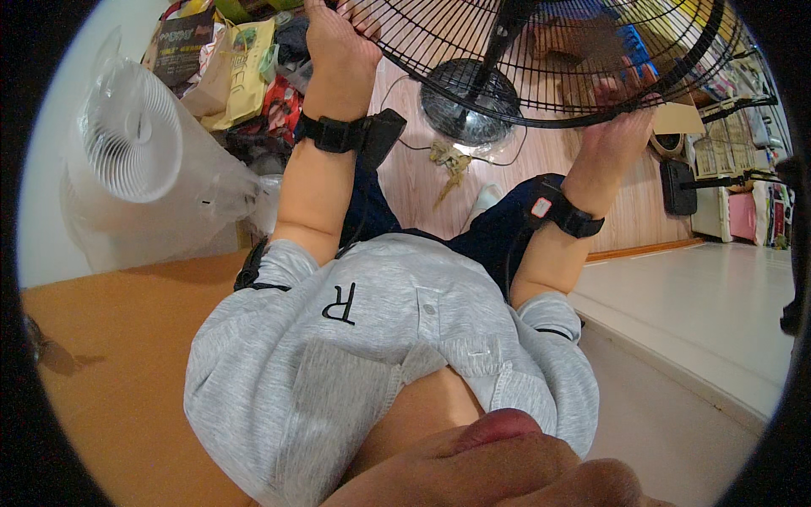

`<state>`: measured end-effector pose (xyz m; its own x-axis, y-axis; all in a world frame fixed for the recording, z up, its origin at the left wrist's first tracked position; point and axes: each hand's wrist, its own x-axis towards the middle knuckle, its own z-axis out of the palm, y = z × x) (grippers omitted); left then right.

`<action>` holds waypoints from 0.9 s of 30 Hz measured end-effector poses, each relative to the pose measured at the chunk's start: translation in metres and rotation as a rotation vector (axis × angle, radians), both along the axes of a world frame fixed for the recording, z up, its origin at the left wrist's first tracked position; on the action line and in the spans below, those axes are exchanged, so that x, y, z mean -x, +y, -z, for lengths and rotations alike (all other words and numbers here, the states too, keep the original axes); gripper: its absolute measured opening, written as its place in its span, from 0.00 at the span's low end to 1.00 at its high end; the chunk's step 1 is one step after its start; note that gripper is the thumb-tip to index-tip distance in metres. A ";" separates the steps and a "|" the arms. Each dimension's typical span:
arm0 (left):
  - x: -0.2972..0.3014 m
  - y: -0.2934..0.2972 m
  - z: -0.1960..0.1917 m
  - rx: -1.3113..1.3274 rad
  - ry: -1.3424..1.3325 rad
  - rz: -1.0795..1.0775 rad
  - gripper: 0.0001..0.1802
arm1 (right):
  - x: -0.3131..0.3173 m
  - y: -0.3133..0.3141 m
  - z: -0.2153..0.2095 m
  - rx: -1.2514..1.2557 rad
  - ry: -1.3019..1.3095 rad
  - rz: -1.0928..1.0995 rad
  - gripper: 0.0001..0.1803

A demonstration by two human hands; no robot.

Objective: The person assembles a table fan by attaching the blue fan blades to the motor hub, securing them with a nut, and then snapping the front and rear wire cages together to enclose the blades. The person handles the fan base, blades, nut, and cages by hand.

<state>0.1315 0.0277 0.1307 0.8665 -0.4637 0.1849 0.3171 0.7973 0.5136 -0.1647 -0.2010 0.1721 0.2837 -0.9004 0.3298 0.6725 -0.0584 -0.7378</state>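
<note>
A black fan with a round wire grille [473,42] fills the top of the view, on a dark stem above a round glossy base [470,101]. My left hand [342,38] is at the grille's left rim, its fingers curled against the edge and partly cut off by the picture's top. Under the right side of the rim, my right hand [621,127] grips the grille, with its fingers showing through the wires. Both forearms reach forward with black straps on them.
A white fan wrapped in clear plastic [135,135] stands at left, beside piled bags and packages [241,76]. A brown wooden surface [110,338] lies near left. On the wood-look floor [405,160] are a thin cable and a crumpled yellowish scrap [452,165]. Shelved items line the right.
</note>
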 end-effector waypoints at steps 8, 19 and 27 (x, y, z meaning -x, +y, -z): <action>0.061 -0.003 -0.069 -0.273 0.400 -0.274 0.36 | 0.000 0.004 -0.003 0.016 -0.083 -0.070 0.40; 0.075 0.001 -0.058 -0.018 -0.202 -0.254 0.27 | 0.003 -0.022 -0.014 -0.155 -0.154 -0.179 0.34; 0.078 -0.008 -0.067 -0.103 -0.031 -0.174 0.28 | 0.002 -0.037 -0.014 -0.148 -0.061 -0.145 0.33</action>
<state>0.0535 0.0199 0.1981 0.9299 -0.3254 0.1718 0.1622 0.7816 0.6023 -0.1667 -0.2379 0.1856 0.3978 -0.8914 0.2172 0.7095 0.1488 -0.6888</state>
